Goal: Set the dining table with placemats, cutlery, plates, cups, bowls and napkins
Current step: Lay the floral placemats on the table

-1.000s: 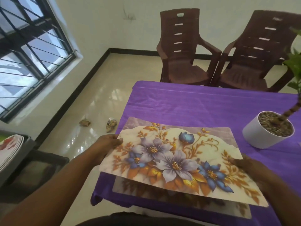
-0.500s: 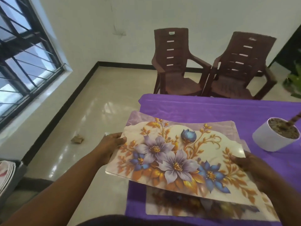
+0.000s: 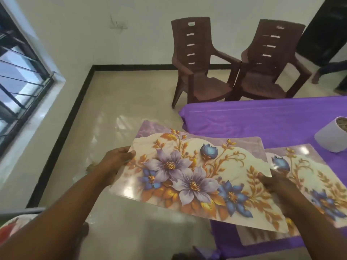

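Head view: both hands, left hand [image 3: 117,162] and right hand [image 3: 276,184], pinch the placemat's [image 3: 191,177] short ends (long axis crosswise), mostly past the tabletop's [image 3: 262,121] left edge.

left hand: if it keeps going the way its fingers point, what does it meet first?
The left hand grips the held placemat's left edge, fingers pointing right across it. Straight on, it would slide over that placemat first; beyond lie the right hand and the second placemat on the table. Depth is unclear.
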